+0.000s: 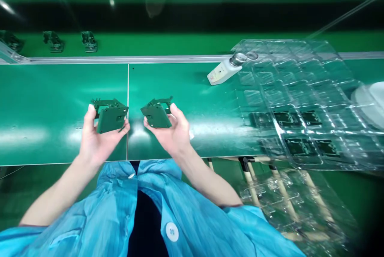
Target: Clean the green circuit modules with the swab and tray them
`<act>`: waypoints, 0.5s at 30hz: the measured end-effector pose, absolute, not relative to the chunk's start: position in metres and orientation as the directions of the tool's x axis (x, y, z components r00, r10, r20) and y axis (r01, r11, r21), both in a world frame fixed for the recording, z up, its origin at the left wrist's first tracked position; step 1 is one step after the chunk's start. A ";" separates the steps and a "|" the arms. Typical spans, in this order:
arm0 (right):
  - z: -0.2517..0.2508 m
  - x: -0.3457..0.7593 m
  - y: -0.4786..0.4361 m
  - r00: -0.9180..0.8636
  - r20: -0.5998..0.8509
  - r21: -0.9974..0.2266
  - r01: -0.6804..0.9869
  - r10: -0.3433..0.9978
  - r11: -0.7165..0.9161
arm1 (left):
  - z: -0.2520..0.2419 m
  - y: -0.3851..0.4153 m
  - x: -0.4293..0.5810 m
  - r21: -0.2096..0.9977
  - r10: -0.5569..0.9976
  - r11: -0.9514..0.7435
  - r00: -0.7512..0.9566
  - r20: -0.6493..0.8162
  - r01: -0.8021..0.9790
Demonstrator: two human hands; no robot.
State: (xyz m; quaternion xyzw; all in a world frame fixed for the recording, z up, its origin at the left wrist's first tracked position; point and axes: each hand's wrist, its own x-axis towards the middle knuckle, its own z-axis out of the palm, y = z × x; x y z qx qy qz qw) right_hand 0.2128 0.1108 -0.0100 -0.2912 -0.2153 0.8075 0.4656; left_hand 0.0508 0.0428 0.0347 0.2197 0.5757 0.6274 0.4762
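My left hand (97, 141) grips a dark green plastic-looking part (111, 117) by its edges, with a flat panel and a thin bracket-like frame on top. A similar dark green part (157, 115) is held in my right hand (175, 133), between the thumb and the fingers. Both parts are tilted and kept apart, above the green table (60, 85) near its front edge. Some fingers of each hand are hidden behind or under the parts.
Clear compartment trays (303, 85) lie on the right, with several dark parts (300, 147) in them. A white bottle (223, 72) with a metal cap stands beside the trays. More dark parts (89, 41) sit along the back shelf. Below right is a pipe rack (282, 193) with clear trays.
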 end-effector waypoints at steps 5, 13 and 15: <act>-0.019 0.183 0.104 -0.521 -0.278 -0.446 -0.674 0.807 -0.589 | 0.029 0.038 0.070 0.633 0.808 0.138 -0.283 -0.516 -0.762; -0.032 0.187 0.101 -0.477 -0.132 -0.710 -0.566 0.869 -0.418 | 0.019 0.037 0.056 0.830 0.823 0.244 -0.346 -0.451 -0.501; -0.044 0.196 0.103 -0.390 -0.017 -0.893 -0.409 0.921 -0.190 | 0.009 0.035 0.039 0.943 0.831 0.288 -0.445 -0.334 -0.169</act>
